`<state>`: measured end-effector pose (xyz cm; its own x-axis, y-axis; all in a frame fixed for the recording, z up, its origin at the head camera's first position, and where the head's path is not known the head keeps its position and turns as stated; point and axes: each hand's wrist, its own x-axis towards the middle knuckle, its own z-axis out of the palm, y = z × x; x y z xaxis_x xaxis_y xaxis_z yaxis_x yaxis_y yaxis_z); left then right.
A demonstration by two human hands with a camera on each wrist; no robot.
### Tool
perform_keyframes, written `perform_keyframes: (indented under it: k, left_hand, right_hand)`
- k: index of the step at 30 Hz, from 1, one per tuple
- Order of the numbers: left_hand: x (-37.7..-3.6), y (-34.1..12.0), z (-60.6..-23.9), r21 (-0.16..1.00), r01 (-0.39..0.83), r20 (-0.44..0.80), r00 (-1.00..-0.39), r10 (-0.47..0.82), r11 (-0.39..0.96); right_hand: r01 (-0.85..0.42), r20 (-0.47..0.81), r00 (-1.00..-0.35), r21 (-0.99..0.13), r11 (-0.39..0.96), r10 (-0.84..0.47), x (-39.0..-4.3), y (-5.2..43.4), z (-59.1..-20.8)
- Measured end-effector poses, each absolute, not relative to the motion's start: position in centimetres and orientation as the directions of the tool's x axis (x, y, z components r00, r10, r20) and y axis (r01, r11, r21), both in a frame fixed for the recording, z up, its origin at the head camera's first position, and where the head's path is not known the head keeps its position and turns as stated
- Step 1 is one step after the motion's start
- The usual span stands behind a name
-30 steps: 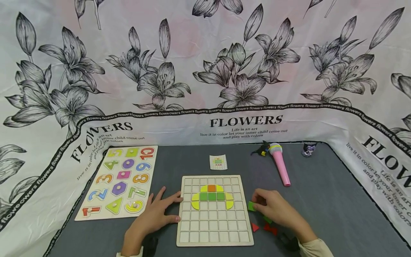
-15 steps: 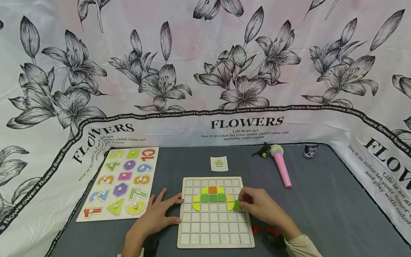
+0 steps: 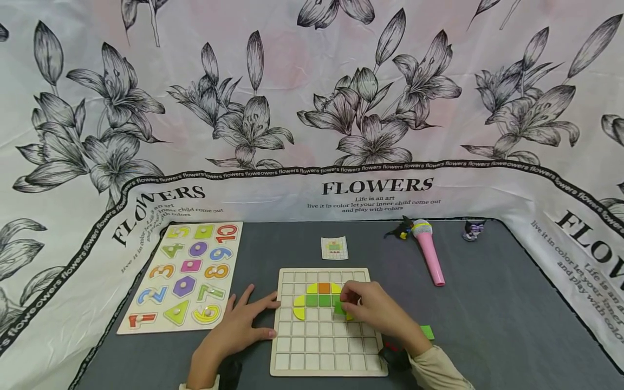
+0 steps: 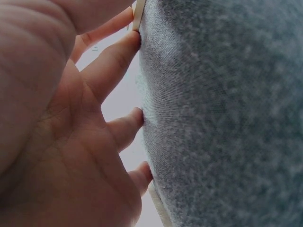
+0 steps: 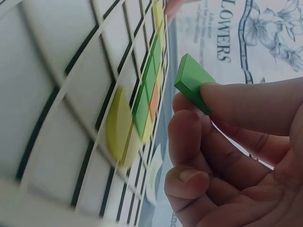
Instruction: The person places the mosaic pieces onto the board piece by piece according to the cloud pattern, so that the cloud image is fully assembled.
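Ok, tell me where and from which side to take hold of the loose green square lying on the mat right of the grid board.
Take the loose green square by two opposite side edges, coming straight down from above. It lies flat on the grey mat, so only its thin edges offer a grip. The right hand, already holding a green tile, is nearest; the grid board is on the left.

Gray table (image 3: 512,314) fills bottom of frame. Number puzzle board (image 3: 182,273) at left. Grid board (image 3: 324,346) at bottom middle. Small picture card (image 3: 334,247) just above it. Pink toy microphone (image 3: 428,250) at upper right, small black toy (image 3: 401,229) beside its head. Little figure (image 3: 472,229) far right. Green block (image 3: 427,331) and red pieces (image 3: 390,345) right of grid board.
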<state>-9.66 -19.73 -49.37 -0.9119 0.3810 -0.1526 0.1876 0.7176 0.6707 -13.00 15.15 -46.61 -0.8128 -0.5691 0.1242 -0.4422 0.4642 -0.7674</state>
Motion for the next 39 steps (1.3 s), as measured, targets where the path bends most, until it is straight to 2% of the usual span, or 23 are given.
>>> perform_keyframes:
  k: [22,39]
  left_hand:
    - [-9.6,-19.6,-49.0,0.668,0.194,-0.143,-0.914,0.380,0.718]
    - [-9.6,-19.5,-49.2,0.663,0.196,-0.139,-0.916,0.376,0.723]
  right_hand:
    - [-0.487,0.118,-0.774,-0.739,0.465,-0.623,-13.4,9.7,-46.6]
    - [-0.520,0.102,-0.774,-0.664,0.537,-0.624,-13.8,8.4,-48.0]
